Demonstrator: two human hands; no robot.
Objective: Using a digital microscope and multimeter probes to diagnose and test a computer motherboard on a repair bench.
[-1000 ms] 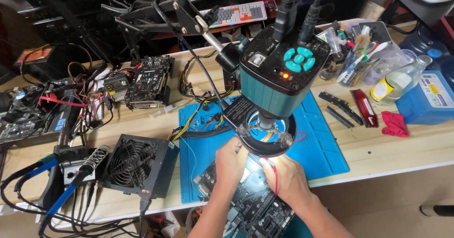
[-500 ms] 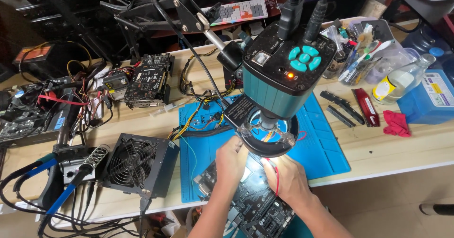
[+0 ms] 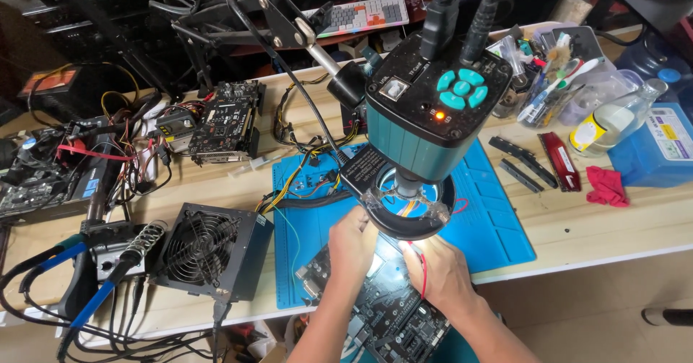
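Note:
A dark circuit board [image 3: 393,316] lies on a blue work mat [image 3: 498,222] at the table's near edge. Both my hands rest on it, under the lit ring light [image 3: 408,211] of a teal microscope camera [image 3: 426,114] on a boom arm. My left hand [image 3: 352,244] sits on the board's left part with its fingers curled; the ring light hides the fingertips. My right hand [image 3: 439,275] is pinched on a thin tool with a red wire [image 3: 423,280] running over its back.
A black power supply with a fan [image 3: 209,251] and soldering irons [image 3: 108,276] lie at the left. Graphics cards and a cable tangle [image 3: 224,121] sit further back. Memory sticks [image 3: 559,161], a red cloth [image 3: 608,186], a bottle [image 3: 613,121] and a blue box [image 3: 660,150] are on the right.
Both hands stay in place on the board beneath the ring light; only the camera view has shifted slightly.

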